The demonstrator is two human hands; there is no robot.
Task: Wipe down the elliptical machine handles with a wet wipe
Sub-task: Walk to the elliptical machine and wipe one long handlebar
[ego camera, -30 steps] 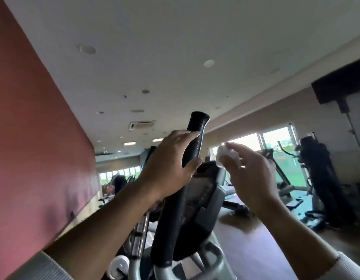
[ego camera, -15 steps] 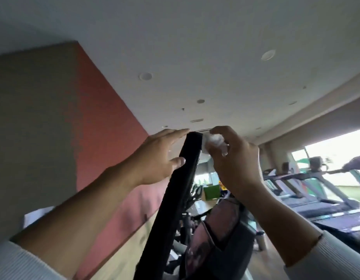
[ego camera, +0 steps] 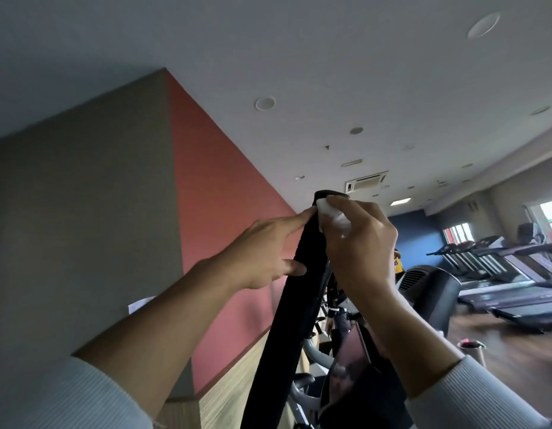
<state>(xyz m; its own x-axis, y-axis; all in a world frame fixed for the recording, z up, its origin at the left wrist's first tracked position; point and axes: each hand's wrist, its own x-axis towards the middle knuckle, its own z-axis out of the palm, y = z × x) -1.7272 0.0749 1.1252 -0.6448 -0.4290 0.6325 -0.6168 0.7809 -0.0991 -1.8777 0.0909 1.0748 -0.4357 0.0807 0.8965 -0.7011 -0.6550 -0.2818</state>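
A long black elliptical handle (ego camera: 287,311) rises from the bottom centre to its tip near the frame's middle. My right hand (ego camera: 360,243) grips a white wet wipe (ego camera: 332,216) and presses it against the top right of the handle. On the handle's left side, my left hand (ego camera: 262,255) steadies it with straight fingers, the index fingertip near the tip and the thumb against the grip. The elliptical's console (ego camera: 355,366) sits below my right forearm.
A red and grey wall (ego camera: 206,212) stands close on the left. Treadmills (ego camera: 500,274) line the right side over a wooden floor. Another machine's dark shroud (ego camera: 429,292) is just right of my right wrist. Someone in a yellow top (ego camera: 398,263) is far back.
The view has swung further left and up. My right hand brought the wipe from beside the console onto the handle's top. My left hand loosened from a grip to straight fingers beside the handle.
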